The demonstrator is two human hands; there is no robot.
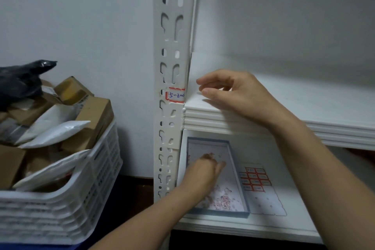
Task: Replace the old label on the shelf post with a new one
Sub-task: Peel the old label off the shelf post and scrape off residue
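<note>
Left hand (203, 168), grip unclear, works in the scrap box (223, 213) beside the shelf post (172, 114); right hand (237, 95), fingers slack, probably peels the post's label (176, 95) next.

One head-worn view looks forward and down, close to the post (170, 16) at the shelf (203, 119) left front corner.

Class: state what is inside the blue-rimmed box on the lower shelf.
Small red-and-white scraps litter the box floor, and the left hand reaches in. Anything under that hand is hidden.
</note>
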